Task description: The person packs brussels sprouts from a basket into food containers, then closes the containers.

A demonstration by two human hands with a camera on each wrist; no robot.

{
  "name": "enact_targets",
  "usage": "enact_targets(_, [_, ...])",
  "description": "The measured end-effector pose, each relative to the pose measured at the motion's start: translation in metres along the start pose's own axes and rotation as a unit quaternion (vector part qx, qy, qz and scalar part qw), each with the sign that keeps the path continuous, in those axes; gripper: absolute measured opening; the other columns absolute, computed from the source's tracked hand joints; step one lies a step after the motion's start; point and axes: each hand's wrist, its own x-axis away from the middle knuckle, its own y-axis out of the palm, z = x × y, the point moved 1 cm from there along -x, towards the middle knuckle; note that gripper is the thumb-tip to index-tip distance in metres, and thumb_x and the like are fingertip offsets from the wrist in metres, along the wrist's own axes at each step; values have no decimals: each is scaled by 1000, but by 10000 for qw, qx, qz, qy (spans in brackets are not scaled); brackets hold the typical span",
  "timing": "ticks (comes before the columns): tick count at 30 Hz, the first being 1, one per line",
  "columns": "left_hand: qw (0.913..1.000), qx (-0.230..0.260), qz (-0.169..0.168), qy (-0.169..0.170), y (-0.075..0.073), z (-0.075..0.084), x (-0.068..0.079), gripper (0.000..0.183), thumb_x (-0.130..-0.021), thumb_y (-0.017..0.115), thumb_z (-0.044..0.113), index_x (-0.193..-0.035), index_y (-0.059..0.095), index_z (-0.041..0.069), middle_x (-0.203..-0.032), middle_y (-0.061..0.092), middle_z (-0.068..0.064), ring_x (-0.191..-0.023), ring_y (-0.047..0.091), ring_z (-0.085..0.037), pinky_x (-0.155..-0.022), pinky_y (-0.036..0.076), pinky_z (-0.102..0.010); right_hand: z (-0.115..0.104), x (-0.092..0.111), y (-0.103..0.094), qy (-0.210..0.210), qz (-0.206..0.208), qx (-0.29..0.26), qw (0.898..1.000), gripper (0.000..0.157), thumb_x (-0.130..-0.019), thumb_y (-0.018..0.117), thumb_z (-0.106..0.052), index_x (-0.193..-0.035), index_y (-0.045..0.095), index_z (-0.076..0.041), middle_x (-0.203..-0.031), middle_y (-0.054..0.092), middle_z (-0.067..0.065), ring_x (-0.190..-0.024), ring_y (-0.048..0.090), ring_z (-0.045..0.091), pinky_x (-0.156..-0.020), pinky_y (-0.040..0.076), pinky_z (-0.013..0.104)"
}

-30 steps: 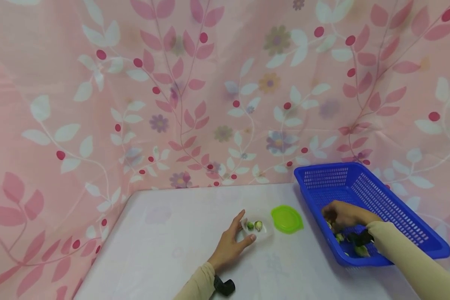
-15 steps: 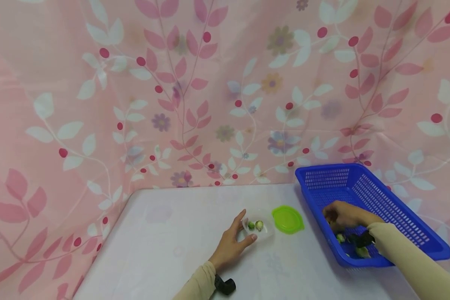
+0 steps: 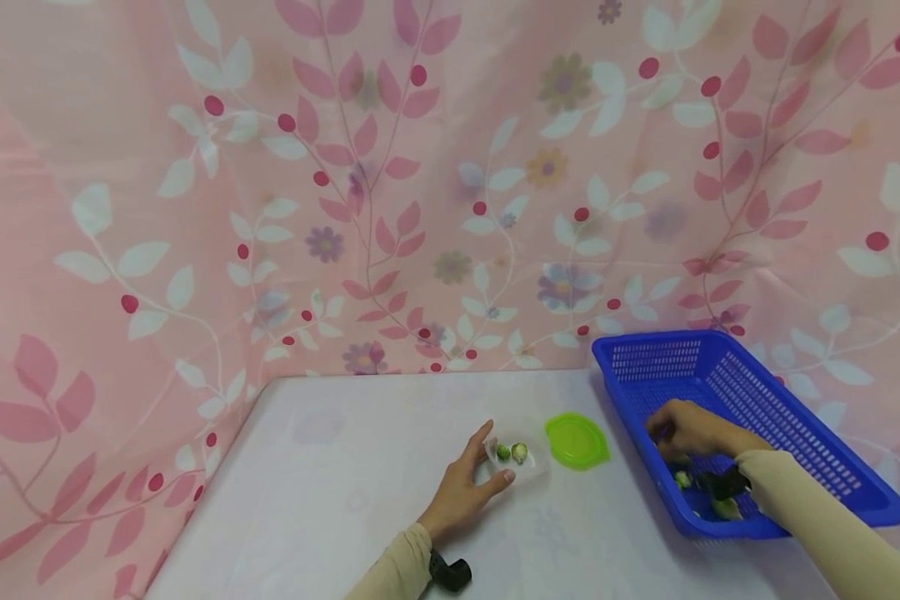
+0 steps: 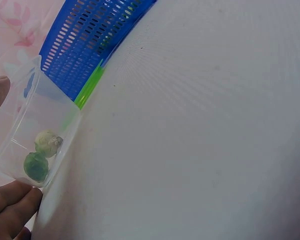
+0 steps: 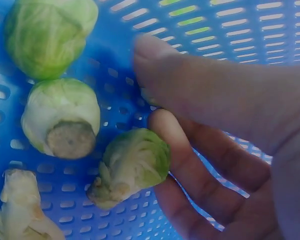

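My left hand [image 3: 461, 490] holds a clear plastic container [image 3: 534, 467] on the table, thumb at one side and fingers at the other. Inside lie two Brussels sprouts [image 4: 47, 143], one pale and one greener. My right hand [image 3: 693, 429] reaches down into the blue basket [image 3: 783, 408], fingers curled. In the right wrist view a sliver of pale green shows between thumb [image 5: 155, 60] and index fingertip, a sprout mostly hidden by the thumb. Another Brussels sprout [image 5: 132, 167] lies against the other fingers. More sprouts [image 5: 62, 117] rest beside it on the basket floor.
A bright green lid [image 3: 577, 442] lies flat on the white table [image 3: 330, 500] between container and basket. The basket's perforated walls rise around my right hand. A pink floral curtain [image 3: 420, 183] hangs behind the table.
My right hand has shifted slightly inside the basket. My left hand stays at the container. The whole head view has drifted a little.
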Motion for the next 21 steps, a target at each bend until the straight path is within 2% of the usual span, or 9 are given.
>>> enact_targets(3, [10000, -2, -2, -7, 0, 1, 1, 86, -101, 70, 49, -170, 24, 26, -162, 50, -18, -146, 54, -35, -121, 35, -66, 0, 1, 0, 148, -5, -93, 9998, 25, -78, 83, 2, -102, 80, -5, -98, 78, 7, -82, 73, 14, -66, 60, 27])
enact_targets(7, [10000, 43, 2, -47, -1, 2, 2, 85, -101, 70, 50, -170, 24, 32, -163, 49, -17, -146, 54, -34, -121, 36, -65, -1, 1, 0, 163, 71, -78, 9998, 28, -76, 87, 2, -103, 79, -2, -97, 78, 9, -81, 73, 15, -66, 60, 27])
enact_targets(13, [9999, 81, -18, -76, -1, 4, 2, 84, -101, 70, 52, -169, 22, 38, -162, 50, -16, -147, 54, -33, -121, 36, -64, -2, 1, -1, 225, 370, 420, 9982, 32, -75, 90, -10, -106, 82, -5, -96, 80, 2, -84, 73, 14, -70, 60, 28])
enact_targets(18, [10000, 61, -8, -52, -1, 4, 2, 85, -101, 69, 52, -170, 22, 36, -162, 51, -17, -146, 55, -34, -121, 37, -65, -3, 3, -4, 458, 706, 473, 9953, 39, -77, 91, -19, -113, 83, -5, -107, 82, 9, -100, 77, 29, -79, 64, 37])
enact_targets(21, [10000, 43, 4, -47, -1, 3, 2, 85, -101, 70, 52, -170, 22, 34, -161, 52, -17, -146, 55, -34, -121, 37, -64, -4, 3, -4, 517, 889, 271, 9943, 40, -80, 92, -22, -115, 83, -6, -112, 81, 12, -106, 77, 36, -79, 64, 35])
